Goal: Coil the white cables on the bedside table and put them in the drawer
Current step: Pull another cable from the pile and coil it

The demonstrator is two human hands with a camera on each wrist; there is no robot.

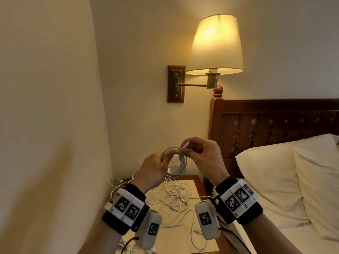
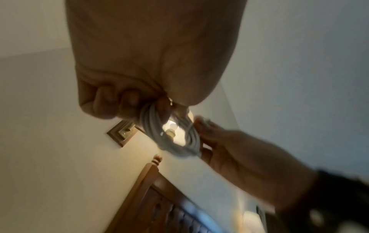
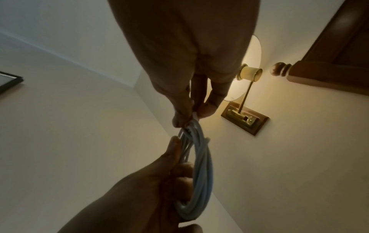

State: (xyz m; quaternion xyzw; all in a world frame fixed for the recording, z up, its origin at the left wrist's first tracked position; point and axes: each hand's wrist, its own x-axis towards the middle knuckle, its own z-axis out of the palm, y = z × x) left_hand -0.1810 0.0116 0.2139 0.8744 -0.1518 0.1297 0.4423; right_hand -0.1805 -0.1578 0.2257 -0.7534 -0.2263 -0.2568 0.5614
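White cable, already wound into a coil (image 1: 177, 163), hangs in mid-air at the centre of the head view, lifted clear of the table (image 1: 197, 182) so that, by my reading, its loops cannot snag the loose tangle (image 1: 176, 197) spread over the tabletop below. The left hand (image 1: 153, 170) closes its fingers round the left side of the loops, likely to keep them stacked and stop them springing apart; the left wrist view shows the strands bunched under its curled fingers. The right hand (image 1: 205, 155) pinches the plug end (image 1: 185, 145) between thumb and fingertips at the top of the coil, placed there, I judge, to tuck or wrap the tail so the bundle stays closed. Both hands are close together, each clamped on the same cable. Behind them, in the upper right, a lit lamp (image 1: 215, 44) glows on the wall beside the headboard (image 1: 275, 121), with a pillow (image 1: 271, 173) at right. No drawer shows in any view, so stowing has not begun.
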